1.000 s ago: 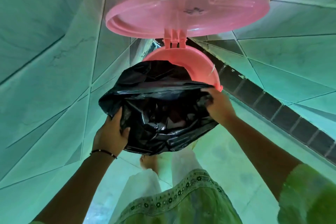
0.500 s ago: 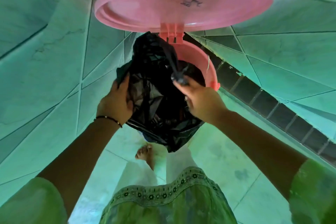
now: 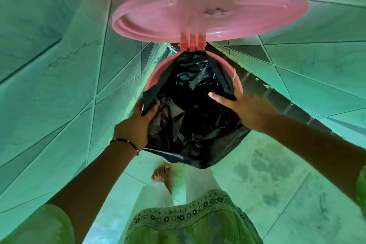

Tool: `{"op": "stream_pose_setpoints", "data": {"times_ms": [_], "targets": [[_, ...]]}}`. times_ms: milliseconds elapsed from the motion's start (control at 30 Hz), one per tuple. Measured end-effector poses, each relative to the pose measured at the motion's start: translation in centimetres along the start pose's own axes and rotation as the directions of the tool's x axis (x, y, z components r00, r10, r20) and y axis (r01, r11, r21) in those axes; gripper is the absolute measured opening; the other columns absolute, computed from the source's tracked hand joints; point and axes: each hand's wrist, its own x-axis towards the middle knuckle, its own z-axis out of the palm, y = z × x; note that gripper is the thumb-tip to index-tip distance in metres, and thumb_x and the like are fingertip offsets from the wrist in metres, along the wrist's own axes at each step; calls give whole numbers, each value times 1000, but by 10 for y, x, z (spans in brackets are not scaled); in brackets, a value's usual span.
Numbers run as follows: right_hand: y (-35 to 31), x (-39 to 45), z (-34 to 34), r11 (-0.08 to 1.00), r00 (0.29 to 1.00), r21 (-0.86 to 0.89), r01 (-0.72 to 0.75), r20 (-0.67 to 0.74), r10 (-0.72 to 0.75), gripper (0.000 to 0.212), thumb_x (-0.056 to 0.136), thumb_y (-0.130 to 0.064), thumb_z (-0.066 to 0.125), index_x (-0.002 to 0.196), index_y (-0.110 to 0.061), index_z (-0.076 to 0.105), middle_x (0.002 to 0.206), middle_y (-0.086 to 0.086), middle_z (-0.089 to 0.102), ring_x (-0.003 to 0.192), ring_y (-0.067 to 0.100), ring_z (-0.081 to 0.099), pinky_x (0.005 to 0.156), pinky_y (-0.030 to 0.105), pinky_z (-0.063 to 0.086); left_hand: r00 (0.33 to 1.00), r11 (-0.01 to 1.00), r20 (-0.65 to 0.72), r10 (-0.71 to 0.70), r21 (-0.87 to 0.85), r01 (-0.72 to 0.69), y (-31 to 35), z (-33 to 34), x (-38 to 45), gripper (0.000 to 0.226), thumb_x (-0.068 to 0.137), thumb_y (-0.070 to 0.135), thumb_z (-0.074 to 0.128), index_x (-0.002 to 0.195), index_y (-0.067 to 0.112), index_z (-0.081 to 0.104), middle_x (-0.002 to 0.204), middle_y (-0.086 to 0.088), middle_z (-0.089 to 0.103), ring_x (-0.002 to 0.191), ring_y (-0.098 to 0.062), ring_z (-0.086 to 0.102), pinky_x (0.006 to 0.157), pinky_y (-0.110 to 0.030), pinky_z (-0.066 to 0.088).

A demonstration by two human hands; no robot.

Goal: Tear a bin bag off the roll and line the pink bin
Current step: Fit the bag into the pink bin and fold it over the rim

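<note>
Lining step: black bin bag (image 3: 190, 117) inside pink bin (image 3: 156, 74). Left hand (image 3: 136, 125) pinches bag edge; right hand (image 3: 247, 108) grips opposite edge. Next: fold edges over bin rim.

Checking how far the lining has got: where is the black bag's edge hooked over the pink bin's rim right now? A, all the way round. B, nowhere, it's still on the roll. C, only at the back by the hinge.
C: the black bag drapes over the pink bin rim only below the hinge; each side edge is still held up, by the left hand and right hand.
</note>
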Motion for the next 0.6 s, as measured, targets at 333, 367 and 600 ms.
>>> {"op": "stream_pose_setpoints", "data": {"times_ms": [333,367,600], "targets": [[9,-16,27,931,930,257,-259,-194,312,106,72,10,60,147,-40,6,160,-1,-12,91,34,66,52,28,48,974,968,-180,-135,-233,91,-15,23,-15,64,86,20,53,143,34,30,149,-8,37,98,-45,61,79,-51,53],[5,-24,33,931,926,267,-251,-216,311,104,72,7,62,148,-38,8,160,3,-11,97,34,64,53,29,50,975,978,-213,-70,-208,25,-13,29,-22,59,86,27,50,140,41,32,146,-10,42,93,-44,63,73,-50,55],[-33,-71,67,832,796,407,-377,-316,516,78,78,-29,70,144,-32,27,154,23,11,133,48,31,96,61,38,920,831,-301,-250,-554,45,4,69,-51,54,82,49,41,130,27,53,146,-20,35,128,-39,45,93,-51,48]]}}
